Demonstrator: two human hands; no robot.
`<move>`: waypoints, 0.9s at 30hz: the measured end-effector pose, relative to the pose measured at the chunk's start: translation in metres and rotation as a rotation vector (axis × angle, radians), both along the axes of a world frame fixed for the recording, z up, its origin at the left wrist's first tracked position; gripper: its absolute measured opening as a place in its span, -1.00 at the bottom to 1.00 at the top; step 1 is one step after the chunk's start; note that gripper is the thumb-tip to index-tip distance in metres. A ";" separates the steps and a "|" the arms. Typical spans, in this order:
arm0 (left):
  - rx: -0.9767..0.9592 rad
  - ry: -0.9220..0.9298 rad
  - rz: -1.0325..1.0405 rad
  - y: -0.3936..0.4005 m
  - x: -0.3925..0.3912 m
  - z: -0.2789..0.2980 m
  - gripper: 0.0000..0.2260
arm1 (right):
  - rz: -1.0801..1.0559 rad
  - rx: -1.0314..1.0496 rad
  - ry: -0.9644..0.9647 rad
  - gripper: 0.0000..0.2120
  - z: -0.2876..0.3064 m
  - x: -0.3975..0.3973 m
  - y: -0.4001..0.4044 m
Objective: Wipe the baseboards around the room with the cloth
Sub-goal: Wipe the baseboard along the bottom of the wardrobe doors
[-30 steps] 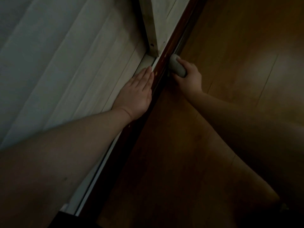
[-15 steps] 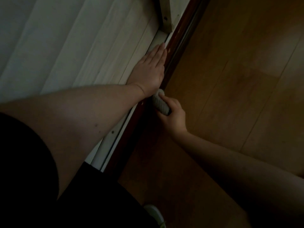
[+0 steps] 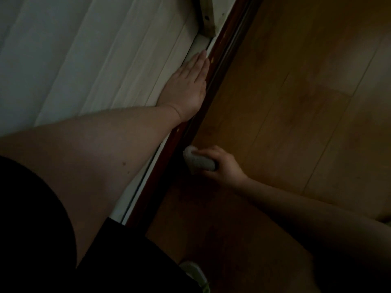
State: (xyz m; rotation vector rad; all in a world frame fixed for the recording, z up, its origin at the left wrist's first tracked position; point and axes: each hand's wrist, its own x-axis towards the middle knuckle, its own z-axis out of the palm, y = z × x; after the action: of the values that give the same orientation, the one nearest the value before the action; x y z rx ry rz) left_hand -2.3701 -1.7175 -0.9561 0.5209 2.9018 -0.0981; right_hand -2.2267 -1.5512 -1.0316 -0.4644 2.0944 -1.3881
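Head view, dim light. Item 1: fingers (image 3: 213, 152) of the right hand (image 3: 220, 166), curled round a folded pale cloth (image 3: 198, 161); the cloth's rounded end lay against the dark red-brown baseboard (image 3: 220, 60) at floor level. Item 2: fingers (image 3: 198, 62) of the left hand (image 3: 188, 87), straight and together, holding nothing, laid flat on the pale panelled wall (image 3: 95, 60) just above the baseboard, farther along it than the cloth. Item 3: wooden floor (image 3: 296, 102), planks running alongside the baseboard. Item 4: pale shoe (image 3: 196, 273), partly in frame at the bottom edge; dark clothing (image 3: 31, 229) at lower left.

Handling note, as a judgement: the wipe would go best with the cloth kept pressed on the baseboard's face and upper edge, drawn in one unbroken line, the left hand serving as a brace.

Containers: none visible; nothing held in anything.
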 end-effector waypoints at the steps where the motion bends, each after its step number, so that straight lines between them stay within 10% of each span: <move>1: -0.001 0.003 -0.003 0.000 0.000 -0.001 -0.50 | -0.096 0.014 0.043 -0.46 -0.005 -0.015 0.012; 6: 0.021 0.022 -0.022 -0.002 0.002 -0.003 -0.44 | -0.587 0.135 0.105 -0.45 0.009 -0.130 0.063; 14: 0.054 0.029 -0.006 0.001 0.001 -0.003 -0.43 | -0.476 0.251 0.356 -0.46 0.049 -0.247 0.060; 27: 0.050 0.043 -0.017 0.001 -0.001 -0.003 -0.43 | -0.432 0.121 0.298 -0.46 0.032 -0.154 0.017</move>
State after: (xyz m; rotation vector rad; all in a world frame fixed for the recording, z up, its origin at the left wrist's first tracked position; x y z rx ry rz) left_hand -2.3713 -1.7163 -0.9593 0.5595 2.9489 -0.0401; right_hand -2.3804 -1.5342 -0.9992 -0.1793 2.6206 -1.4830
